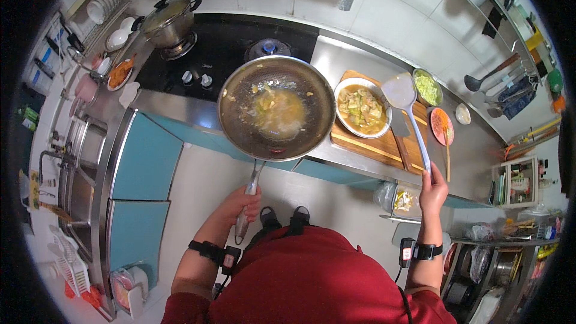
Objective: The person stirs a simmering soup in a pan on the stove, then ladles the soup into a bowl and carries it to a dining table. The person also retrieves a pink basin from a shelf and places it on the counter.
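Note:
My left hand [245,202] grips the metal handle of a large frying pan [231,119], which is held in front of the gas hob [225,45]. Cloudy yellowish broth [279,114] with small bits pools in the pan's middle. A flame burns on the burner [269,48] just behind the pan. In my right hand [434,189] is the handle of a pale spatula [400,91], its wet blade raised over the board's far edge. Beside the pan, a white bowl [338,112] full of cooked food in brown broth [363,107] stands on a striped wooden cutting board [360,148].
A cleaver [399,137] lies on the board. Shredded green vegetable [426,87] fills a bowl behind it; a pink plate [438,128] bears chopped food and chopsticks [447,157]. A lidded pot [168,22] occupies the left burner. Below the counter is an open drawer or bin [405,202].

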Available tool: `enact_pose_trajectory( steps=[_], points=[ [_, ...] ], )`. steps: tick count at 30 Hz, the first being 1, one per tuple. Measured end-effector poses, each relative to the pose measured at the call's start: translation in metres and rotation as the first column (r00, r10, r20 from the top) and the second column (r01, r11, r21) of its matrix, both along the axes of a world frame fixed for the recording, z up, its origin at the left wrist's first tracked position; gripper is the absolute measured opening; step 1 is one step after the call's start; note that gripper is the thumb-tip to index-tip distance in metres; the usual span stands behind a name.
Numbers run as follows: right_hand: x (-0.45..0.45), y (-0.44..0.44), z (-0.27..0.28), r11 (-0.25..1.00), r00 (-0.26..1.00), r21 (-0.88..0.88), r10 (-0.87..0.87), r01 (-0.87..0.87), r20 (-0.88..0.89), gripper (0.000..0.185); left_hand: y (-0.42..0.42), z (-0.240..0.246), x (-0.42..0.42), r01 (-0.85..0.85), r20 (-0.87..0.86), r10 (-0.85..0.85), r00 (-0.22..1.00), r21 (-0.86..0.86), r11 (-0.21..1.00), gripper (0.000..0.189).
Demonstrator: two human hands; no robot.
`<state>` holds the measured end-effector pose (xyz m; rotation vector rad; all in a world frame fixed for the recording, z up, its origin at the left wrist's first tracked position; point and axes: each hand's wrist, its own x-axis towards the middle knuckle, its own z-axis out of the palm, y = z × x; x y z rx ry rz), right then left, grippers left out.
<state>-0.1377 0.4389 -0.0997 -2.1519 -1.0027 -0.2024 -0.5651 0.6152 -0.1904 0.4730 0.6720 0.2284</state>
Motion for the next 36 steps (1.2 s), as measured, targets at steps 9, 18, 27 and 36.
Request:
enact_pose_trajectory(
  steps=[9, 18, 27, 36],
  points=[
    [-0.012, -0.002, 0.007, 0.997, 0.676, 0.075, 0.033, 0.033, -0.736, 0.027, -0.031, 0.007, -0.001, -0.099, 0.067, 0.099, 0.993, -0.015, 0.995, 0.022],
    [-0.063, 0.076, 0.023, 0.861, 0.728, 0.064, 0.464, -0.505, -0.504, 0.031, -0.11, 0.04, -0.058, -0.356, 0.115, 0.374, 0.92, -0.153, 0.922, 0.023],
    [-0.217, 0.143, -0.005, 0.427, 0.389, -0.008, 0.815, -0.904, -0.43, 0.029, -0.201, 0.025, -0.153, -0.641, 0.223, 0.654, 0.723, -0.135, 0.755, 0.017],
    [-0.453, 0.197, -0.016, 0.117, 0.087, 0.024, 0.843, -0.993, -0.53, 0.029, -0.281, 0.049, -0.307, -0.872, 0.06, 0.87, 0.489, 0.029, 0.489, 0.022]
  ],
)
